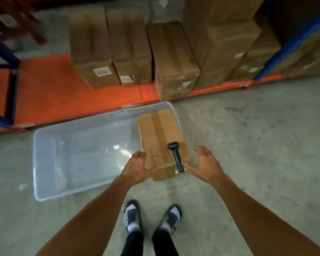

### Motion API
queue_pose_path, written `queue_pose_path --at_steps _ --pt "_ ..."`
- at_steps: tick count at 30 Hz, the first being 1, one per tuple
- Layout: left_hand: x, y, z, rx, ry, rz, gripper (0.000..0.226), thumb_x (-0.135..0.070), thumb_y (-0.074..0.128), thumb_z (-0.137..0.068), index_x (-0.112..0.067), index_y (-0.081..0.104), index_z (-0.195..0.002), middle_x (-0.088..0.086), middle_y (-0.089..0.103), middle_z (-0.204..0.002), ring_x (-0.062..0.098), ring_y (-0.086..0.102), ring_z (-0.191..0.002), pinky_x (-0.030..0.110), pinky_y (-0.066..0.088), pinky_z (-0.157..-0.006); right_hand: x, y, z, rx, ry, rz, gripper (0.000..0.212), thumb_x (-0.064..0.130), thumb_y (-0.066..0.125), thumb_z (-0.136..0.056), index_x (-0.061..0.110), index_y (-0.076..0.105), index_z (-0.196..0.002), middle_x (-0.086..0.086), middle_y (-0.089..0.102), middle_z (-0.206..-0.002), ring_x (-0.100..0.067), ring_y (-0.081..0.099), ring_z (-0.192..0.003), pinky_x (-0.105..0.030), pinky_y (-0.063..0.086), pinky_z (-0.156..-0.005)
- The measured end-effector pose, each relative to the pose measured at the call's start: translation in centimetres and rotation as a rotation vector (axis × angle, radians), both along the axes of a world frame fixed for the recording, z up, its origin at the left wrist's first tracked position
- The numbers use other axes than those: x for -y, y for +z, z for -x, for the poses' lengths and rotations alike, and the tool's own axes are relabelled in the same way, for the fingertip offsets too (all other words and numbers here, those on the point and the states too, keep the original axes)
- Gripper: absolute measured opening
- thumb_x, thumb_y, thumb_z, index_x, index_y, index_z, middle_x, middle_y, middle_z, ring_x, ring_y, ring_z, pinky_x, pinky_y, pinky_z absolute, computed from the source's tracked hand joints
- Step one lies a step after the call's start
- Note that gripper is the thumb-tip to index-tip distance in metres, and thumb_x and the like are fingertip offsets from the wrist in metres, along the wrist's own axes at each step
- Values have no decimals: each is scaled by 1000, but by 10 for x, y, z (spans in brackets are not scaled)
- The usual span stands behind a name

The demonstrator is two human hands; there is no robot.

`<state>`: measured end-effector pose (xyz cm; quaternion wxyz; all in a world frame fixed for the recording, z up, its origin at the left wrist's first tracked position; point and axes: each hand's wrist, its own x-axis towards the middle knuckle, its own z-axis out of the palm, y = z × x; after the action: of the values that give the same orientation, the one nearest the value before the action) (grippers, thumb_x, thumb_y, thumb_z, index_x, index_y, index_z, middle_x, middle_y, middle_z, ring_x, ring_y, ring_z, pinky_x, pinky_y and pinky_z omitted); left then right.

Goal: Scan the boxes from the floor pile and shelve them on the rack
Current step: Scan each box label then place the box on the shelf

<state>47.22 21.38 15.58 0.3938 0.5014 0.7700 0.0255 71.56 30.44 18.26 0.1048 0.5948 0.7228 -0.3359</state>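
A taped cardboard box [155, 130] lies in the right end of a clear plastic bin [44, 163] on the floor. A black handheld scanner [176, 157] lies on top of the box near its front right corner. My left hand [138, 168] is at the box's front left corner, its fingers curled over the left edge and its thumb against the front face. My right hand [204, 166] is spread beside the box's front right corner, with its thumb close to the scanner's handle. Several cardboard boxes [174, 60] stand on the orange bottom level of the rack [50, 93].
The rack has blue uprights [292, 41] at the right and at the far left. More stacked boxes [227, 45] fill its right part. Bare concrete floor [257, 145] lies to the right of the bin. My feet [151, 217] stand just behind it.
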Motion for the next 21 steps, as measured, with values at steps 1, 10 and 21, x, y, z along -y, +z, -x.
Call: queue_pose_path --at_steps 1,10,21 --pt "1 -21 -5 3 -10 0 77 -56 65 -85 -11 43 -144 6 46 -142 24 45 -132 33 39 -107 2 -20 -1 -7 -10 1 82 57 71 -87 9 43 -148 -11 49 -144 -30 48 -134 -39 45 -105" --pt "13 -205 -45 -2 -93 -193 59 -44 65 -90 -8 51 -134 9 53 -133 28 50 -123 36 44 -100 2 -196 29 -92 -113 -62 90 56 73 -86 10 33 -152 -16 47 -144 -34 45 -135 -42 44 -102" --pt "24 -261 -47 -83 -134 -469 40 -19 78 -83 -6 64 -118 6 62 -120 27 60 -108 40 57 -70 -1 -254 48 -153 -178 -134 90 20 69 -94 19 12 -163 -18 52 -146 -40 61 -120 -45 50 -98"
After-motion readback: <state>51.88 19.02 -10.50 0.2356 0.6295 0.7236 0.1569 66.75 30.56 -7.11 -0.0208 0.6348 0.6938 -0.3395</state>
